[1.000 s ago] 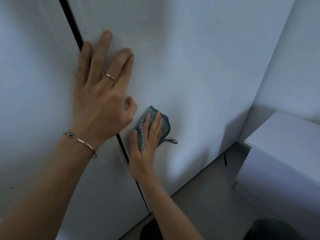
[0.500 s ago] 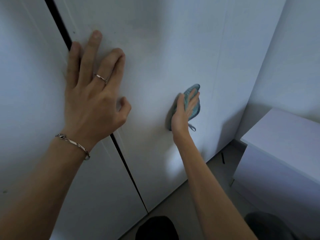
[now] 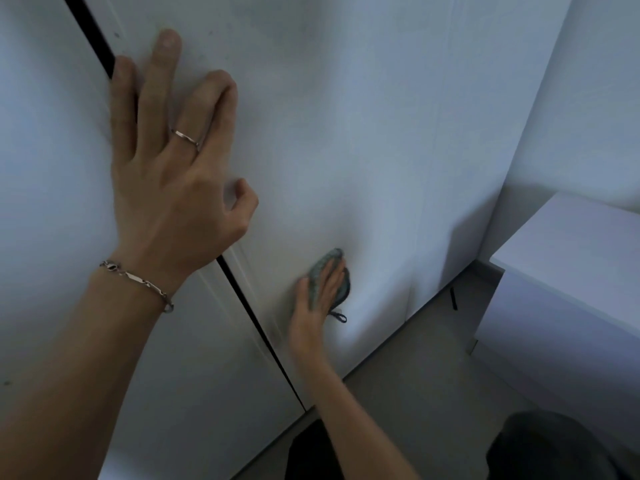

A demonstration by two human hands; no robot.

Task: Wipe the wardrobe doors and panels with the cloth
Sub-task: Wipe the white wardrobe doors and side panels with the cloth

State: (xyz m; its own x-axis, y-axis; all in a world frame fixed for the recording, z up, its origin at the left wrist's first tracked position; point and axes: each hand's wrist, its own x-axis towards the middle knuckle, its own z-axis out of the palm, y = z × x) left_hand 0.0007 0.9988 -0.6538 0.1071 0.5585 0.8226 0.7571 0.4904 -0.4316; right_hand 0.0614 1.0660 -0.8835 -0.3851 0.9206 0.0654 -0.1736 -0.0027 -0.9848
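Two white wardrobe doors fill the view, the left door (image 3: 45, 202) and the right door (image 3: 363, 140), split by a dark gap (image 3: 252, 317). My left hand (image 3: 173, 174) lies flat with fingers spread, across the gap near the top, holding nothing. My right hand (image 3: 311, 317) presses a small blue-green cloth (image 3: 317, 275) against the lower part of the right door. A thin loop (image 3: 339, 317) hangs from the cloth.
A white low cabinet (image 3: 568, 271) stands at the right, close to the wardrobe's corner. A white wall (image 3: 588, 98) rises behind it. Grey floor (image 3: 426, 382) runs below the doors, with a small dark object (image 3: 453, 298) by the wardrobe base. My dark-clad knees show at the bottom edge.
My right hand swept the cloth from beside the gap up and right across the right door, then back down and left. My left hand stayed pressed in place.
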